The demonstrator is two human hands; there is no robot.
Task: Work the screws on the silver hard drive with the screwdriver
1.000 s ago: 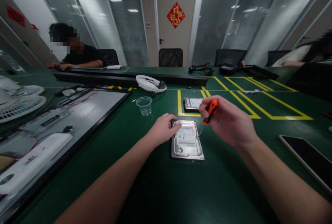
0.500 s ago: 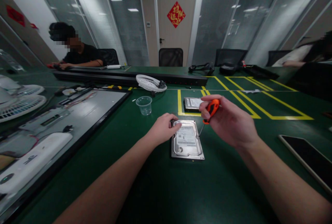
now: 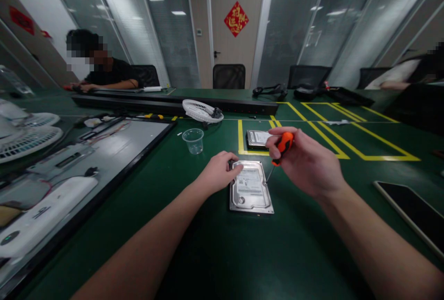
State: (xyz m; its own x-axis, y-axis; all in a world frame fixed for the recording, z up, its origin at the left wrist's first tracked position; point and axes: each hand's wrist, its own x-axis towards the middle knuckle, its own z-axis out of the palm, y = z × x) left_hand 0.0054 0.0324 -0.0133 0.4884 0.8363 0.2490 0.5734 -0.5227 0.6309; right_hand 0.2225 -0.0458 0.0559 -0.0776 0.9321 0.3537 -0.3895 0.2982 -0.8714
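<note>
A silver hard drive (image 3: 250, 189) lies flat on the green table in front of me, label side up. My left hand (image 3: 220, 170) grips its far left corner, thumb on the top face and fingers at the edge. In my right hand (image 3: 305, 163) is an orange and black screwdriver (image 3: 285, 145), held tilted by the handle. Its thin shaft points down to the drive's right edge, and the tip appears to touch there. A second hard drive (image 3: 257, 138) sits behind, inside a yellow tape outline, partly hidden by my right fingers.
A clear plastic cup (image 3: 193, 141) stands left of the drives. Further left lies a large panel (image 3: 138, 138) with electronic parts. Behind are a white fan grille (image 3: 201, 111) and a long black bar (image 3: 243, 105). A phone (image 3: 412, 212) lies at right. Two people sit across the table.
The screwdriver handle has turned slightly in my right fingers while its tip stays at the drive's right edge. My left hand keeps its place.
</note>
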